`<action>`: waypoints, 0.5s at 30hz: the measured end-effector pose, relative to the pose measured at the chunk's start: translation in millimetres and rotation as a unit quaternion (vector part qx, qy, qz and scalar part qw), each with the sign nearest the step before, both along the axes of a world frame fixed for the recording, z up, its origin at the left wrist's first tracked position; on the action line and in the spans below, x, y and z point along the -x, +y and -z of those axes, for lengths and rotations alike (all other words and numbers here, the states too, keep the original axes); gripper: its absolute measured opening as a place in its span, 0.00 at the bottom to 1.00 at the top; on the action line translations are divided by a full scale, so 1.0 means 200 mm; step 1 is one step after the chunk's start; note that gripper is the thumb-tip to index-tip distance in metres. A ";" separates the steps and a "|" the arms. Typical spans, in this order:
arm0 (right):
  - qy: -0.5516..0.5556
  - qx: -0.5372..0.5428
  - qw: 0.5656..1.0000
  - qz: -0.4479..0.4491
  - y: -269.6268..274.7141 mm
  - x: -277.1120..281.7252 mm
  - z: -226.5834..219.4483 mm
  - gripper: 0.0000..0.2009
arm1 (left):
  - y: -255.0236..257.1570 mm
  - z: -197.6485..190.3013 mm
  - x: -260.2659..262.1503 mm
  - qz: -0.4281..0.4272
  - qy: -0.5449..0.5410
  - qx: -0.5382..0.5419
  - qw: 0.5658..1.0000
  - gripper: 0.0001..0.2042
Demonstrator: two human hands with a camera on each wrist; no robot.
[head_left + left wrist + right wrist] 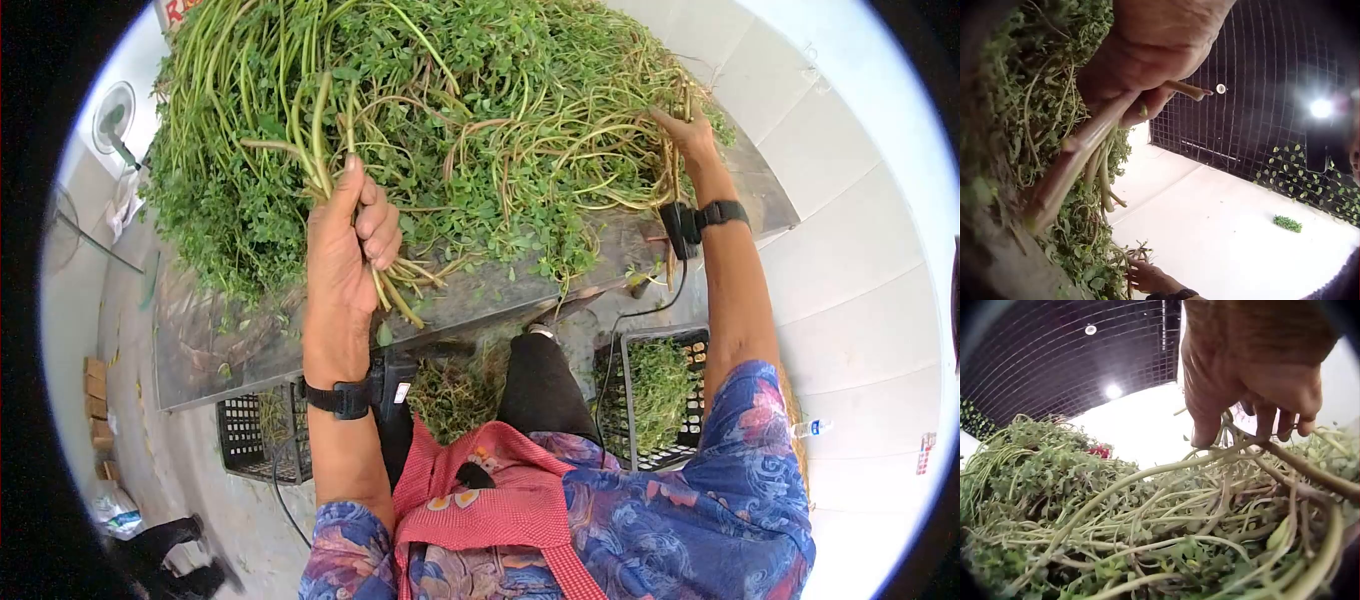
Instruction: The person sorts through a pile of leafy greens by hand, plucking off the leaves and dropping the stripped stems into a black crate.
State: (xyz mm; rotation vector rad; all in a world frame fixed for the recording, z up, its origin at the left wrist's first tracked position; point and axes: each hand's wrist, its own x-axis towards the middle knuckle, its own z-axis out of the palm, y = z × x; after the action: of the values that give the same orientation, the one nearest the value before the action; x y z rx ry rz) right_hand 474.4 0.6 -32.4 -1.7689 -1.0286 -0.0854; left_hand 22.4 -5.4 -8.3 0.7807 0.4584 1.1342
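A large heap of green leafy stems [480, 120] covers most of the table. The left hand [352, 235] grips a small bundle of thick stems [320, 130] above the heap's front edge; their lower ends stick out below the fist. In the left wrist view that hand [1154, 59] is curled round the stems [1079, 147]. At the heap's right end, the right hand [695, 140] holds some long stems. The right wrist view has its fingers and thumb [1207, 428] pinching stems [1310, 472] at the top of the heap.
The dark table's front edge [440, 335] runs before the person. Below stand black crates with plants, one at right [655, 400], one at left [255, 435]. A fan [115, 118] is far left, and a bottle [812, 428] lies at right. Cables hang from both wrist cameras.
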 end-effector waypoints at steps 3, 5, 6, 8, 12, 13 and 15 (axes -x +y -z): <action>0.073 0.035 0.997 -0.020 -0.01 0.10 -0.08 0.27 | 0.00 0.00 0.00 0.002 -0.002 0.002 1.000 0.14; 0.145 0.065 0.987 -0.032 -0.01 0.10 -0.11 0.21 | 0.01 0.00 0.01 -0.017 0.021 -0.002 1.000 0.14; 0.172 0.066 0.981 -0.056 -0.02 0.11 -0.12 0.19 | 0.02 0.01 0.01 -0.019 0.019 -0.006 1.000 0.14; 0.221 0.024 0.974 -0.042 -0.01 0.13 -0.12 0.19 | 0.02 0.01 0.01 -0.016 0.012 -0.002 1.000 0.14; 0.247 -0.082 0.965 0.020 -0.08 0.23 -0.28 0.20 | 0.05 0.03 0.00 0.033 -0.040 0.001 0.999 0.15; 0.254 -0.017 0.966 0.035 -0.05 0.15 -0.31 0.19 | 0.04 0.03 0.04 0.040 -0.051 0.007 0.998 0.15; 0.285 -0.208 0.926 -0.135 -0.05 0.21 -0.47 0.13 | 0.03 0.02 0.06 0.028 -0.049 -0.008 0.998 0.14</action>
State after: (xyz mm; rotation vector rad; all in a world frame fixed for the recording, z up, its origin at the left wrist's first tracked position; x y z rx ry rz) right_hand 432.0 -9.3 60.7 -1.1477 -0.7420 0.3448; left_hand 11.0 1.0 -12.9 0.7446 0.3439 1.1194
